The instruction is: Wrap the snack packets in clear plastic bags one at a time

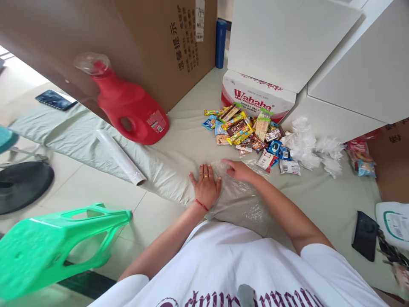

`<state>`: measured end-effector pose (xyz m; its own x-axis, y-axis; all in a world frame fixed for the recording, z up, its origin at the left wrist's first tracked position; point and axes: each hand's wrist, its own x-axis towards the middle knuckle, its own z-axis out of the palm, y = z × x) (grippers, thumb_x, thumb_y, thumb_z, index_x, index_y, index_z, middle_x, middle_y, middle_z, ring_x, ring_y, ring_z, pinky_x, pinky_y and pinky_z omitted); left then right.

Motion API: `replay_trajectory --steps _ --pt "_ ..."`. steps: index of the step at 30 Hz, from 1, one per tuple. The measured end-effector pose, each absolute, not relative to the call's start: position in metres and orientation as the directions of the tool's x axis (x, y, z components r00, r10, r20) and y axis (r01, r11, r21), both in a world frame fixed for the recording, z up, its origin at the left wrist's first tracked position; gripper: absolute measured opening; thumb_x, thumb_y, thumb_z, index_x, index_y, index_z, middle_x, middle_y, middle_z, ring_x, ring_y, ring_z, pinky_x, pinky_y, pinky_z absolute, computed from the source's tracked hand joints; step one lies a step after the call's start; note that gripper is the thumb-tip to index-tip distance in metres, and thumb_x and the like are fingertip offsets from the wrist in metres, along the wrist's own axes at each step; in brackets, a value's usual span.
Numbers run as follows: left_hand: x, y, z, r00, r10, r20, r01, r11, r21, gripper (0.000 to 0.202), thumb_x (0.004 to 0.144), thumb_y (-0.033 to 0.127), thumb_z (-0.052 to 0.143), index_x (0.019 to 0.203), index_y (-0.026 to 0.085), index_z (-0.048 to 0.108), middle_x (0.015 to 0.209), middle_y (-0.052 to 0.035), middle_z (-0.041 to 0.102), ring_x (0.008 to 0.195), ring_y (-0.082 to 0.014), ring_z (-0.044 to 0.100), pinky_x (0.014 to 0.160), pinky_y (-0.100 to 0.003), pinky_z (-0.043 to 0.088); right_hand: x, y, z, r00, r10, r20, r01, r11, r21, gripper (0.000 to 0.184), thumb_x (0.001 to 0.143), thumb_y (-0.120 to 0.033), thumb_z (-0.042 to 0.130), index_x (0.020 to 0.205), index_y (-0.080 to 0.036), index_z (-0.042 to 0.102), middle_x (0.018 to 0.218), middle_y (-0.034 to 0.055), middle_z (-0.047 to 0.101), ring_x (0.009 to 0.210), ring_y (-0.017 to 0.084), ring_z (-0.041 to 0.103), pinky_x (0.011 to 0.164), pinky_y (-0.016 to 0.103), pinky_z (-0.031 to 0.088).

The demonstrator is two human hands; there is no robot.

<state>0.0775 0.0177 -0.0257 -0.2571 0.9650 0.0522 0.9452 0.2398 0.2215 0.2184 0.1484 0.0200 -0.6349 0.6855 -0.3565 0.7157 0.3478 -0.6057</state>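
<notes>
A thin clear plastic bag (239,198) lies spread over the cloth right in front of my body. My left hand (206,186) rests flat at the bag's left side with its fingers apart. On the bag's far edge, my right hand (240,170) has its fingers curled in a pinch on the film. Just beyond my hands sits a pile of small wrapped snacks (244,132), with yellow, brown, blue and white wrappers. Crumpled clear plastic bags (302,143) lie to the right of the pile.
A red detergent jug (134,108) and a plastic film roll (121,157) lie left. A Wahaha carton (258,96) stands behind the snacks. A green stool (54,243) is lower left; phones (56,99) (365,235) lie on both sides. More packaged snacks (361,157) sit far right.
</notes>
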Motion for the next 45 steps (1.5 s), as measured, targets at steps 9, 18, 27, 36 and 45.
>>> replay_trajectory --steps 9,18,27,36,45 --pt "0.068 0.008 -0.015 0.111 0.96 0.257 0.961 -0.169 0.217 0.046 0.101 0.024 0.04 0.143 0.023 0.06 0.154 -0.0101 0.055 0.153 -0.0281 0.035 0.13 -0.058 0.007 0.184 0.172 -0.005 -0.615 0.691 -0.38 0.57 0.057 -0.819 0.054 0.096 -0.029 0.052 0.148 -0.013 0.053 0.058 -0.006 0.051 0.055 0.013 0.047 0.058 0.024 0.042" --pt "0.058 0.036 -0.025 0.018 0.998 0.052 0.966 -0.03 0.256 0.055 0.105 0.04 0.03 0.156 0.024 0.043 0.165 -0.0118 0.036 0.155 -0.0321 0.03 0.121 -0.075 0.006 0.226 0.23 0.05 -0.546 0.837 0.023 0.769 0.512 -0.383 0.048 0.092 -0.018 0.051 0.138 -0.021 0.063 0.138 0.0126 0.061 0.115 0.029 0.061 0.094 0.037 0.048" --pt "0.057 0.031 -0.022 0.016 0.999 0.033 0.964 -0.025 0.266 0.056 0.105 0.042 0.029 0.157 0.025 0.041 0.166 -0.0102 0.036 0.156 -0.03 0.028 0.124 -0.068 0.01 0.232 0.267 0.073 -0.75 0.633 -0.193 0.594 0.772 0.227 0.05 0.099 -0.017 0.041 0.147 -0.019 0.051 0.139 0.0191 0.056 0.119 0.032 0.059 0.088 0.038 0.047" --pt "0.055 0.031 -0.022 0.023 0.997 0.075 0.951 -0.045 0.307 0.055 0.104 0.041 0.033 0.155 0.023 0.045 0.163 -0.011 0.041 0.154 -0.0293 0.033 0.125 -0.067 0.011 0.22 0.286 0.112 -0.755 0.637 -0.153 0.591 0.763 0.262 0.06 0.096 -0.037 0.049 0.15 -0.012 0.043 0.142 0.0239 0.052 0.111 0.038 0.061 0.082 0.043 0.047" --pt "0.056 0.032 -0.023 0.021 0.998 0.059 0.962 -0.037 0.271 0.056 0.104 0.041 0.03 0.155 0.022 0.044 0.164 -0.013 0.04 0.154 -0.0295 0.033 0.125 -0.068 0.009 0.167 0.326 0.106 -0.728 0.63 -0.271 0.564 0.775 0.287 0.053 0.087 -0.029 0.068 0.136 -0.011 0.058 0.124 0.0197 0.069 0.111 0.036 0.063 0.089 0.041 0.046"
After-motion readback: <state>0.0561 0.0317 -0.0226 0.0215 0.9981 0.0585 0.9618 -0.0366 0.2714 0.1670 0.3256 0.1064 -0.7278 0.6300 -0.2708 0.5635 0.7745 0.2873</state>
